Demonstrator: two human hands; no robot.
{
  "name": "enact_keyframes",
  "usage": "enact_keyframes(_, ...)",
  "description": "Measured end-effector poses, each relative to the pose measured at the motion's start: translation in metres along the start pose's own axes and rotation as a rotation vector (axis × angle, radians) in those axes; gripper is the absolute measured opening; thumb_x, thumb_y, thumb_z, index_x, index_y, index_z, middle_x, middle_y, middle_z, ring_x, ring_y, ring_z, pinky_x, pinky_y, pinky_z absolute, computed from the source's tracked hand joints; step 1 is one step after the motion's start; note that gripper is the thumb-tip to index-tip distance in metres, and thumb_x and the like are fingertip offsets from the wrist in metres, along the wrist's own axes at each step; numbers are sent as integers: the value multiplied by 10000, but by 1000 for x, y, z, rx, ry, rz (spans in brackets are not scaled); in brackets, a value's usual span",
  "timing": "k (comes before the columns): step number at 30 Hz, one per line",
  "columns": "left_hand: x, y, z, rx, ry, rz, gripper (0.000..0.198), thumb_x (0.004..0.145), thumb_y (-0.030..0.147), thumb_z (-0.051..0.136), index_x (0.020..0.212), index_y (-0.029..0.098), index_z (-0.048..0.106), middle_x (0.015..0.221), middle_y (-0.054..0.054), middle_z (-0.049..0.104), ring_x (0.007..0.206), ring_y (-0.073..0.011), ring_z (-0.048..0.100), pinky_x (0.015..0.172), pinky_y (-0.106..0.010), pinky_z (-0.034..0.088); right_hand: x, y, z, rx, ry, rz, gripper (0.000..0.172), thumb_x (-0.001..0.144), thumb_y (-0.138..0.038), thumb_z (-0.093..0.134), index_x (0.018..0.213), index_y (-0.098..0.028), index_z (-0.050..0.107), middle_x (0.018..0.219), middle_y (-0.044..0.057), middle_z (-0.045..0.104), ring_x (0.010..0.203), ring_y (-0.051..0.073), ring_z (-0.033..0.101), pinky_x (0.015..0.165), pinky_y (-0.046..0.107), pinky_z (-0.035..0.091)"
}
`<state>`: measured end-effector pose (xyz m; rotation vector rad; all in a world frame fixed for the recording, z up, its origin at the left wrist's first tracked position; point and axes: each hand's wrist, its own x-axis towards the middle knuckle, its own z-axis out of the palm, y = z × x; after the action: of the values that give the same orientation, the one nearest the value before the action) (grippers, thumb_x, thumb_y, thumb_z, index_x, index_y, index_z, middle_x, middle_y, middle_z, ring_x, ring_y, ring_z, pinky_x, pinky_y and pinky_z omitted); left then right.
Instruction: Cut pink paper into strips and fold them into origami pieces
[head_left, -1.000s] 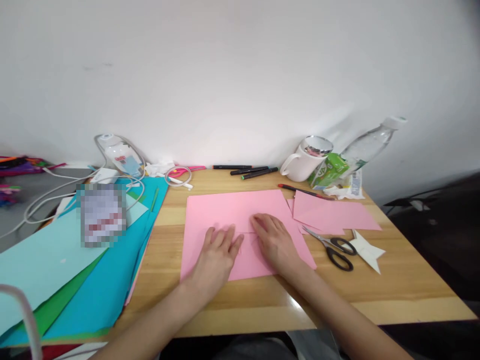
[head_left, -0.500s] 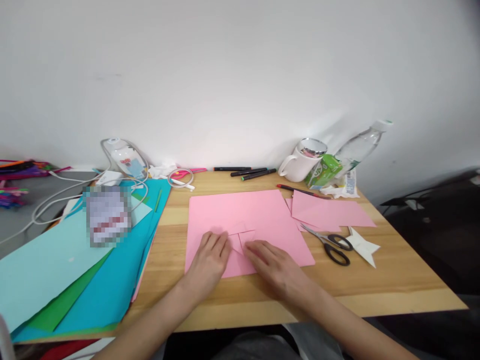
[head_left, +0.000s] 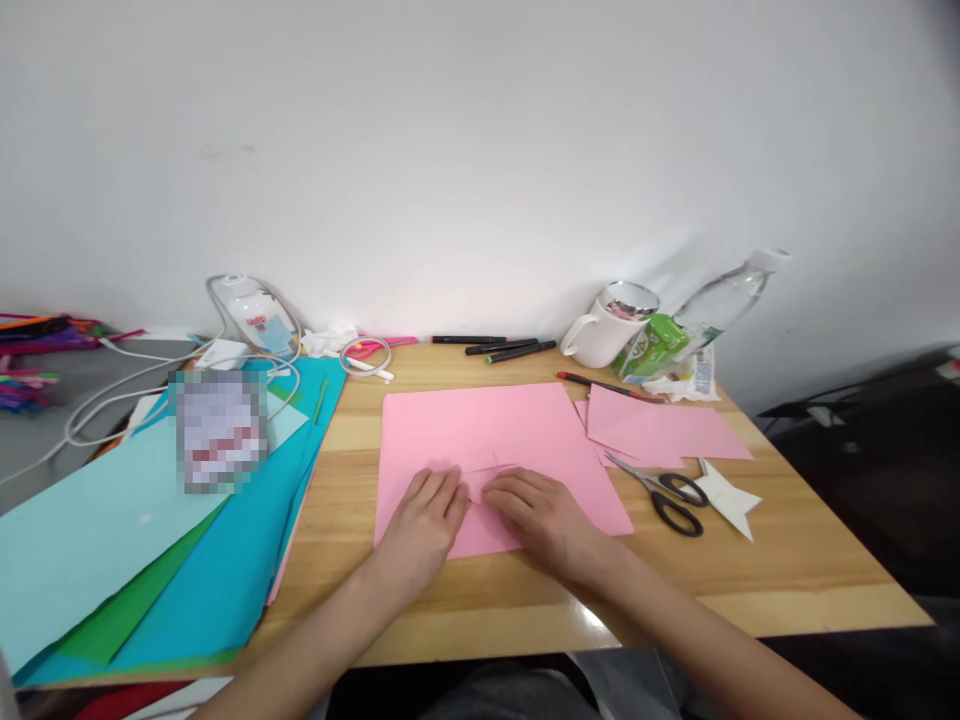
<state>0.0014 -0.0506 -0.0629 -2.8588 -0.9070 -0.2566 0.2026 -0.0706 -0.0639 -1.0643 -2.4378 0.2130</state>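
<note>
Pink paper piece (head_left: 480, 484) partly hidden by left hand (head_left: 427, 512) and right hand (head_left: 540, 512), grip unclear, object (head_left: 221, 430) at left blurred into pixels, pale blue sheet (head_left: 112, 520) cut off by picture's left edge

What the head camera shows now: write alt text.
A bare left hand and right hand touch a small pink paper piece on a larger flat pink sheet. Black-handled metal scissors lie to the right on the wooden table.

Craft desk against a white wall, coloured paper (head_left: 202, 570), scissors (head_left: 671, 495), markers (head_left: 521, 350), mug (head_left: 604, 330)
</note>
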Motion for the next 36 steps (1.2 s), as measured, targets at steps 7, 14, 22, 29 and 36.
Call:
enact_keyframes(7,-4,3,2,48,-22,-23,456,777,0,393,1223,32,484,1233,-204,551,1115,-255,528,945,-386,393,12,2,11,29,173,301,148,819,-86,459,874,-154,578,765,59,647,701,173,594,611,271,490)
enact_keyframes(14,-7,4,4,72,-25,1,497,767,11,368,1258,25,444,1264,-221,518,1124,-278,521,942,-407,394,19,1,12,102,181,421,140,779,-98,505,813,-173,619,740,46,650,675,157,597,628,254,482)
enact_keyframes(22,-8,4,3,28,-45,-2,534,741,-2,352,1269,40,426,1280,-210,506,1188,-266,460,979,-416,343,22,0,13,235,175,626,103,783,-190,542,778,-197,645,680,4,664,572,134,575,534,225,447)
enact_keyframes(29,-3,9,5,31,-48,-34,514,742,23,371,1251,2,445,1237,-233,527,1164,-288,471,974,-433,348,23,2,17,263,195,749,216,726,-176,566,924,-191,650,667,-8,677,543,128,586,518,223,459)
enact_keyframes(36,-3,36,10,94,97,-163,464,747,76,403,1188,-21,508,1278,-221,501,1191,-350,442,987,-472,342,24,2,21,233,224,735,169,716,-178,555,827,-188,683,677,12,680,562,140,589,534,239,472)
